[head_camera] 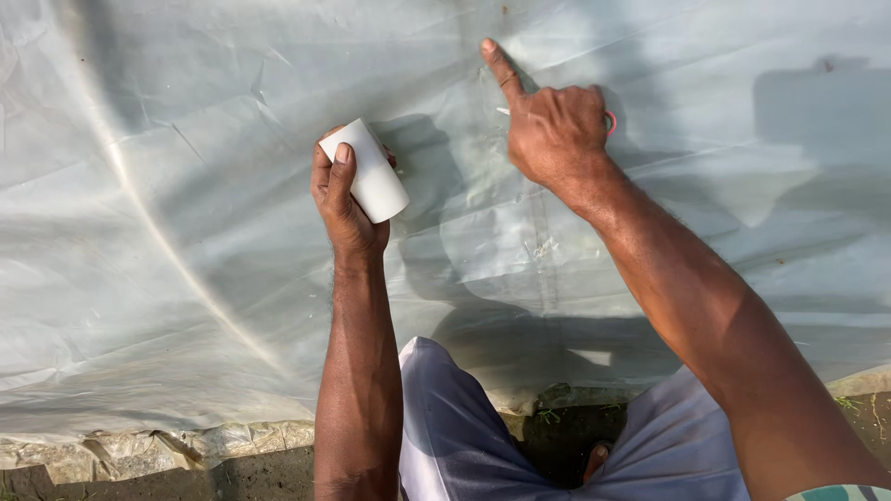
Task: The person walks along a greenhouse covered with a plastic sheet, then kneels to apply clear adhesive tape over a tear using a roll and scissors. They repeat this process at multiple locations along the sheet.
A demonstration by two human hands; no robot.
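While its thumb and fingers wrap a white roll (pixel 368 171) (tape, by its look), the left hand (pixel 345 206) holds it against the pale plastic sheet (pixel 186 232). To the right, the right hand (pixel 554 128) presses one straight forefinger on the sheet, the others curled around a small pink-handled tool (pixel 610 122). Nearer lie grey-clad knees (pixel 445 427) and dark soil (pixel 260 473).
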